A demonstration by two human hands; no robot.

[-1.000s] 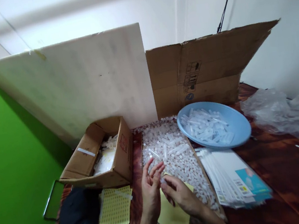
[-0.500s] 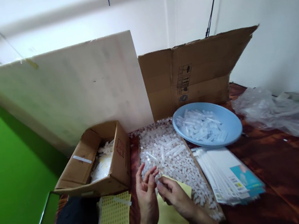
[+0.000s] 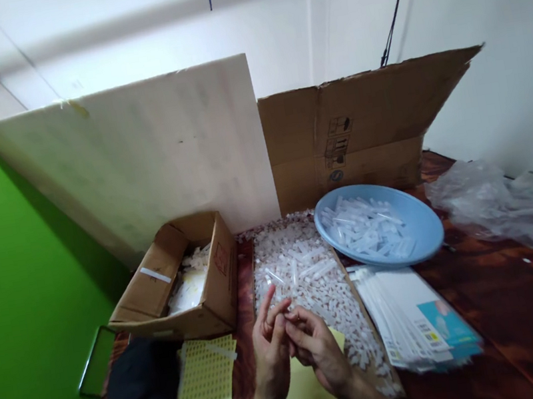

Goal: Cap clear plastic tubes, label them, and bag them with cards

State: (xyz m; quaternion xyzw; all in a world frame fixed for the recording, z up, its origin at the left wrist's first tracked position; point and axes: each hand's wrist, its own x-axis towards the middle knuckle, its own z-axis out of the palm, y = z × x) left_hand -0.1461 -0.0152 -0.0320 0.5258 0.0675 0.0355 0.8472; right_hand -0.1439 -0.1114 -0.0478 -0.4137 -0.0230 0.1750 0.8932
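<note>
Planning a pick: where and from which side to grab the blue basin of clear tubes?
Grip the blue basin at its near right rim, coming from the right over bare table. The rim is a thin, flared lip; cardboard blocks behind, and the pile of small white pieces crowds its left.

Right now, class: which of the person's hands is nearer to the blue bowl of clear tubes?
The right hand. It sits below and left of the blue bowl, over the pile of white pieces. The left hand is farther left.
</note>
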